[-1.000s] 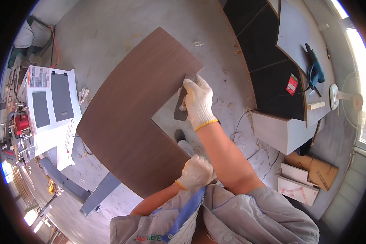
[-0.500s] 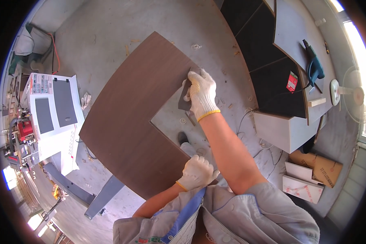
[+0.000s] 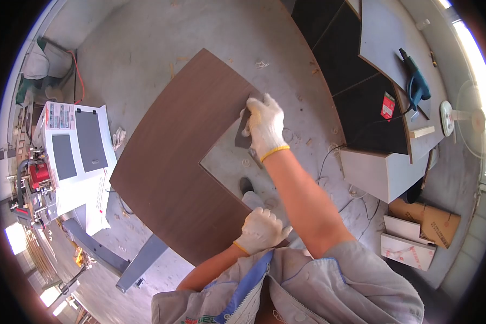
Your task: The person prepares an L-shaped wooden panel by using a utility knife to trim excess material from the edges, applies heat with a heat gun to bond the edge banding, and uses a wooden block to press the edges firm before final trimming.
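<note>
A large dark brown L-shaped wooden panel (image 3: pixel 178 162) is held up above the grey concrete floor. My right hand (image 3: pixel 264 125), in a white glove, grips the panel's far inner edge near its upper end. Close to my chest, my left hand (image 3: pixel 260 231), also gloved, holds the near corner of the panel. A small dark piece (image 3: pixel 242 137) shows just under my right hand. My shoe (image 3: pixel 246 185) appears on the floor in the panel's cut-out.
A white machine with grey pads (image 3: pixel 73 156) stands at the left. Dark panels and a grey board with a blue-green power tool (image 3: pixel 414 81) lie at the upper right. A white cabinet (image 3: pixel 370 170), cardboard pieces (image 3: pixel 424 224) and a fan (image 3: pixel 452 114) are on the right.
My right hand has slid farther along the panel's edge, away from me. The panel has shifted slightly up and right. My left hand keeps its hold.
</note>
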Demonstrator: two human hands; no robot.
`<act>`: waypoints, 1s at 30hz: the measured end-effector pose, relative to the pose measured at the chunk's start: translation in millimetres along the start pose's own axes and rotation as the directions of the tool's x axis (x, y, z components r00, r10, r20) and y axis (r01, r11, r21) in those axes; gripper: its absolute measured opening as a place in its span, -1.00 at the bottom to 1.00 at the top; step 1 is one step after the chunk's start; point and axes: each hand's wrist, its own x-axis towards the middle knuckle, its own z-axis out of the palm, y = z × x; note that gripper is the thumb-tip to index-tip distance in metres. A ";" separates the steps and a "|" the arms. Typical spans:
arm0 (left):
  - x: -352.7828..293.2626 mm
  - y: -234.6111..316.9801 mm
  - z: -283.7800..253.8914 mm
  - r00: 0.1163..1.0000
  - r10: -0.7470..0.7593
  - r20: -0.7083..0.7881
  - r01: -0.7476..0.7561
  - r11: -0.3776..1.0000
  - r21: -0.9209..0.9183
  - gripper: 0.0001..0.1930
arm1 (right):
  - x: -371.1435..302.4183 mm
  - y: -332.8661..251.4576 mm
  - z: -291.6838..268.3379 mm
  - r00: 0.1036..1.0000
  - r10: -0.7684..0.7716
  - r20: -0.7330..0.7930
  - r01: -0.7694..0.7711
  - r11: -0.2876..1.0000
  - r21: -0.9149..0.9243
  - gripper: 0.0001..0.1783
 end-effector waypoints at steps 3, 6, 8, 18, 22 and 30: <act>-3.9 2.8 4.5 1.000 -0.026 0.013 0.026 1.000 0.000 -0.47 | -2.4 -0.5 -1.9 1.000 0.018 0.002 -0.018 1.000 -0.014 -0.86; -3.4 6.6 4.0 1.000 -0.009 -0.019 0.009 1.000 0.013 -0.46 | 1.9 -6.6 -7.2 0.999 0.052 -0.012 -0.051 0.998 0.043 -0.87; -2.2 8.8 4.1 1.000 0.003 -0.030 -0.003 1.000 0.011 -0.45 | -6.8 -8.9 -5.7 0.999 0.028 -0.032 -0.029 0.999 -0.025 -0.89; 5.6 8.6 5.3 0.969 -0.165 0.186 0.121 0.967 0.225 -0.45 | 45.7 66.9 -312.3 0.927 0.077 -0.366 -0.083 0.997 -0.001 -0.72; 22.8 6.9 10.9 0.969 -0.202 0.144 0.159 0.951 0.265 -0.50 | 62.2 133.2 -566.0 0.805 0.173 -0.568 -0.016 0.963 0.271 -0.95; 34.8 -5.8 18.2 0.965 -0.197 0.175 0.130 0.932 0.338 -0.55 | 114.2 62.9 -859.3 0.731 -0.383 -0.565 -0.449 0.354 -0.821 -0.76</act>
